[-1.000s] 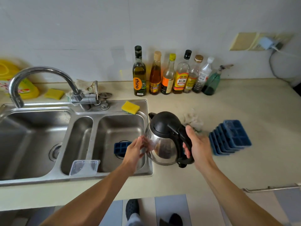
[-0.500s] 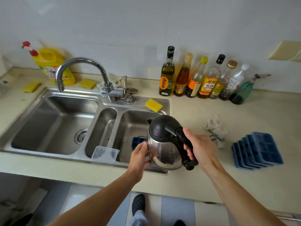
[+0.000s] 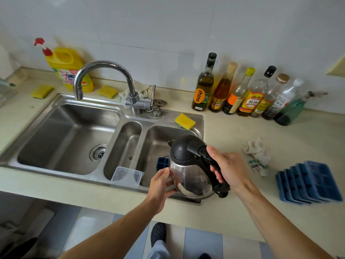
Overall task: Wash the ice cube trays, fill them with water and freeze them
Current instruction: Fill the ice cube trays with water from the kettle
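The right hand [image 3: 230, 171] grips the kettle [image 3: 188, 174] by its handle and the left hand [image 3: 161, 186] cups its side, over the sink [image 3: 143, 141] where one tray [image 3: 162, 163] lies in the right basin — the other trays [image 3: 309, 182] stacked right on the worktop [image 3: 233, 131] — so filling seems in hand, calling next for a slow, aimed tilt.

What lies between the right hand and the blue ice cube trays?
A crumpled white cloth on the countertop, between right hand and trays; head view.
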`<move>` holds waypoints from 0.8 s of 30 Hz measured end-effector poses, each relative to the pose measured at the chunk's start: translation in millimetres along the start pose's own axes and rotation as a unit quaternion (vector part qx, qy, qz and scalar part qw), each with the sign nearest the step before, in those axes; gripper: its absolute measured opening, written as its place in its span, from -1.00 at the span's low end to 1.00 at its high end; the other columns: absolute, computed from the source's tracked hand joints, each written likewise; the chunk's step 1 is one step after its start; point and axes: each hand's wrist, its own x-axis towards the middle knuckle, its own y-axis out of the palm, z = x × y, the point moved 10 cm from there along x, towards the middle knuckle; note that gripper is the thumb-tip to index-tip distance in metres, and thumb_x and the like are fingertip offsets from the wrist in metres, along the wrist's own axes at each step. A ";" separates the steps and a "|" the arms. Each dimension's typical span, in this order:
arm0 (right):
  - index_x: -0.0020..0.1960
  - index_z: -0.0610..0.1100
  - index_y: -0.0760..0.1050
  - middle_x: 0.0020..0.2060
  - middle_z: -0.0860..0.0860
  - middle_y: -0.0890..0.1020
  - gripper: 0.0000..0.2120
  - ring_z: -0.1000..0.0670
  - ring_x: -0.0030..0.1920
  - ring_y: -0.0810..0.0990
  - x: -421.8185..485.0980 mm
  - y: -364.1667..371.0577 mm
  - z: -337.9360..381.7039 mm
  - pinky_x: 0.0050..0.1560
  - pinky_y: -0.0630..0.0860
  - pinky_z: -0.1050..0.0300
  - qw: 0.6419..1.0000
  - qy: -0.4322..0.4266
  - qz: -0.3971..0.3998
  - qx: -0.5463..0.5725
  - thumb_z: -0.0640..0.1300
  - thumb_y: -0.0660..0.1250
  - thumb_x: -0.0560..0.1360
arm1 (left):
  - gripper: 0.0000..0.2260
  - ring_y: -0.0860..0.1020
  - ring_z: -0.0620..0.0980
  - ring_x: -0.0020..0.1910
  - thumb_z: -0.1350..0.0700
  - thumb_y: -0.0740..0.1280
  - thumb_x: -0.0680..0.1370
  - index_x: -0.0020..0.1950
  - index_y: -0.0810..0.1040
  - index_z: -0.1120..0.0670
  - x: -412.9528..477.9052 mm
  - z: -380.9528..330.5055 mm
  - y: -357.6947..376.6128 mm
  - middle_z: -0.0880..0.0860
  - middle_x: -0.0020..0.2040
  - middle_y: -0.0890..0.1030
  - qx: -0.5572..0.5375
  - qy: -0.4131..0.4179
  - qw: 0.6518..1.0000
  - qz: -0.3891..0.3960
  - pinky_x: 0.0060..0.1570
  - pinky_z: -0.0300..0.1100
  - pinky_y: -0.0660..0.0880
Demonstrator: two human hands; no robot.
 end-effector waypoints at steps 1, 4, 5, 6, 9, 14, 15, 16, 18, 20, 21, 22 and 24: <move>-0.52 -0.14 0.55 -0.60 -0.01 0.51 -0.40 0.03 -0.61 0.40 0.8 1.4 0.9 -0.57 0.37 0.27 1.000 0.001 0.000 -0.001 0.23 0.39 0.54 | -0.71 0.69 0.15 0.08 0.01 0.15 0.72 0.17 0.57 0.16 0.9 -0.1 -1.1 0.20 0.09 0.69 -0.003 -0.001 1.000 0.001 -0.07 -0.01 0.63; -0.53 -0.14 0.54 -0.61 -0.02 0.50 -0.41 0.02 -0.61 0.39 2.6 5.2 2.6 -0.56 0.37 0.25 1.000 0.003 -0.001 -0.001 0.23 0.40 0.53 | -0.72 0.69 0.16 0.09 0.02 0.16 0.72 0.20 0.56 0.15 3.8 0.6 -4.3 0.19 0.10 0.70 -0.010 -0.007 1.000 -0.001 -0.02 0.05 0.64; -0.53 -0.13 0.54 -0.61 -0.01 0.50 -0.41 0.02 -0.61 0.39 3.0 6.3 3.0 -0.56 0.37 0.25 1.000 0.004 -0.001 -0.002 0.24 0.40 0.53 | -0.73 0.69 0.16 0.09 0.02 0.16 0.72 0.21 0.56 0.15 4.8 1.0 -4.8 0.18 0.10 0.70 -0.012 -0.009 1.000 -0.001 -0.01 0.06 0.64; -0.53 -0.13 0.54 -0.61 -0.01 0.50 -0.41 0.02 -0.61 0.39 3.3 7.1 3.1 -0.56 0.37 0.25 1.000 0.005 -0.001 -0.003 0.24 0.40 0.52 | -0.73 0.69 0.15 0.10 0.02 0.16 0.72 0.21 0.56 0.14 5.6 1.5 -5.3 0.17 0.11 0.70 -0.013 -0.012 1.000 -0.002 0.00 0.07 0.63; -0.53 -0.12 0.55 -0.61 -0.01 0.50 -0.42 0.02 -0.62 0.39 4.9 8.1 3.5 -0.56 0.37 0.25 1.000 0.008 -0.005 -0.008 0.24 0.40 0.52 | -0.74 0.69 0.16 0.09 0.02 0.17 0.71 0.19 0.57 0.13 7.7 1.5 -7.0 0.18 0.10 0.70 -0.019 -0.015 1.000 -0.004 -0.02 0.06 0.63; -0.51 -0.16 0.56 -0.60 -0.05 0.51 -0.41 0.00 -0.60 0.40 6.5 8.8 4.9 -0.55 0.38 0.23 1.000 0.007 -0.007 -0.016 0.24 0.40 0.52 | -0.75 0.70 0.13 0.04 0.04 0.18 0.71 0.19 0.57 0.15 10.1 2.5 -8.4 0.18 0.08 0.70 -0.020 -0.024 0.999 -0.003 -0.10 0.00 0.65; -0.51 -0.16 0.56 -0.59 -0.05 0.51 -0.41 0.00 -0.60 0.40 6.5 8.7 5.2 -0.55 0.38 0.23 1.000 0.007 -0.008 -0.016 0.24 0.40 0.51 | -0.75 0.70 0.13 0.04 0.04 0.18 0.71 0.19 0.57 0.15 10.4 2.9 -8.4 0.17 0.09 0.70 -0.020 -0.026 0.999 -0.004 -0.10 0.00 0.65; -0.51 -0.16 0.56 -0.60 -0.05 0.51 -0.41 0.00 -0.61 0.40 6.1 8.4 5.5 -0.56 0.38 0.23 1.000 0.007 -0.009 -0.017 0.23 0.41 0.52 | -0.75 0.70 0.12 0.05 0.04 0.18 0.71 0.20 0.57 0.14 10.4 3.3 -8.2 0.16 0.10 0.70 -0.020 -0.028 0.999 -0.004 -0.11 -0.01 0.65; -0.52 -0.16 0.55 -0.60 -0.04 0.51 -0.41 0.00 -0.61 0.40 5.6 8.2 6.0 -0.56 0.37 0.24 1.000 0.007 -0.011 -0.019 0.22 0.41 0.52 | -0.76 0.70 0.12 0.06 0.05 0.19 0.71 0.21 0.57 0.14 10.3 3.7 -7.9 0.16 0.11 0.70 -0.021 -0.030 0.999 -0.004 -0.10 0.00 0.65; -0.53 -0.15 0.54 -0.61 -0.03 0.50 -0.41 0.01 -0.62 0.39 4.8 7.9 6.3 -0.57 0.37 0.25 1.000 0.008 -0.013 -0.018 0.22 0.40 0.52 | -0.76 0.69 0.14 0.08 0.05 0.19 0.71 0.22 0.57 0.14 9.8 4.7 -8.1 0.15 0.11 0.70 -0.024 -0.033 0.999 -0.006 -0.08 0.02 0.66; -0.53 -0.15 0.54 -0.61 -0.03 0.50 -0.41 0.01 -0.62 0.39 4.5 7.9 6.4 -0.57 0.37 0.25 1.000 0.008 -0.013 -0.017 0.21 0.40 0.52 | -0.76 0.69 0.15 0.09 0.06 0.19 0.71 0.23 0.56 0.14 9.7 4.9 -8.0 0.15 0.11 0.70 -0.026 -0.034 0.999 -0.007 -0.09 0.03 0.66; -0.53 -0.15 0.54 -0.61 -0.03 0.50 -0.41 0.01 -0.62 0.39 4.1 7.9 6.3 -0.57 0.37 0.25 1.000 0.009 -0.013 -0.016 0.21 0.41 0.52 | -0.76 0.68 0.15 0.10 0.06 0.19 0.70 0.23 0.56 0.14 9.3 5.0 -8.2 0.15 0.11 0.70 -0.027 -0.035 0.999 -0.007 -0.09 0.03 0.66; -0.52 -0.16 0.55 -0.61 -0.03 0.50 -0.42 0.01 -0.62 0.39 3.2 7.9 6.3 -0.57 0.37 0.25 1.000 0.009 -0.012 -0.016 0.21 0.41 0.52 | -0.77 0.69 0.16 0.09 0.07 0.20 0.70 0.23 0.56 0.14 8.3 4.9 -8.6 0.14 0.10 0.70 -0.028 -0.036 0.999 -0.010 -0.10 0.02 0.66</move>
